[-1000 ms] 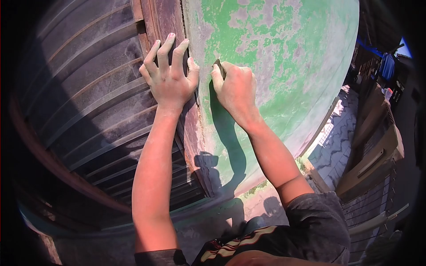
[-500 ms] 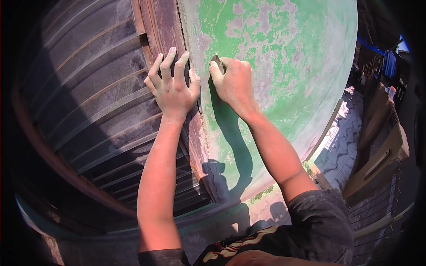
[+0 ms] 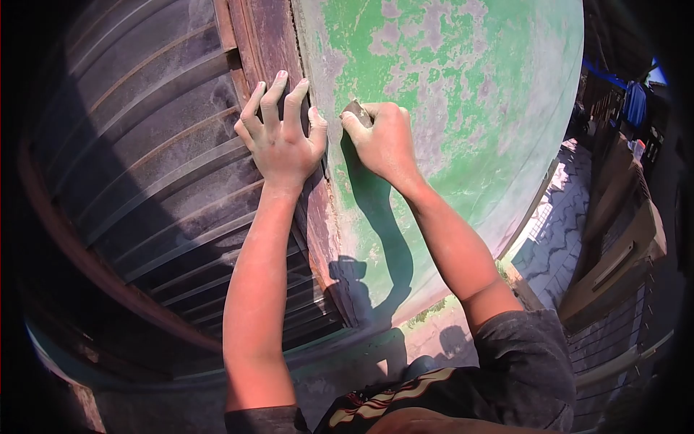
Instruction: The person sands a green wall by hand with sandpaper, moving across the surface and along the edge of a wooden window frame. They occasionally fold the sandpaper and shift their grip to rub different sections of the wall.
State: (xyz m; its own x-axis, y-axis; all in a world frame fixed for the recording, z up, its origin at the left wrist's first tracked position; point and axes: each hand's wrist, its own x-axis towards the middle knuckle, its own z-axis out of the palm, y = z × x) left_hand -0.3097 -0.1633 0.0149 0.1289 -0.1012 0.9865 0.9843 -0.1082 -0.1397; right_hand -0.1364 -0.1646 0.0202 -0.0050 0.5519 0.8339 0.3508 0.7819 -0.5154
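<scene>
My left hand (image 3: 288,145) is open, its dusty fingers spread on the worn wooden frame (image 3: 264,43) beside the green wall. To its right, my right hand (image 3: 387,141) is closed in a pinch around a small grey-brown piece (image 3: 357,112) that looks like folded sandpaper. The piece sits close against the green wall (image 3: 477,166), near its left edge; the fingers hide part of it. Paint on this wall is patchy, with pale grey areas showing through. Pale dust coats both hands.
Dark slatted louvres (image 3: 159,145) fill the left side, next to the frame. A paved path (image 3: 560,217) runs along the right, beside wooden boards (image 3: 614,239) and a wire fence. Blue cloth (image 3: 635,105) hangs farther back.
My right hand has shifted slightly down the wall, and the piece in it is turned so more of it shows. My left hand stays on the frame, marginally higher in view.
</scene>
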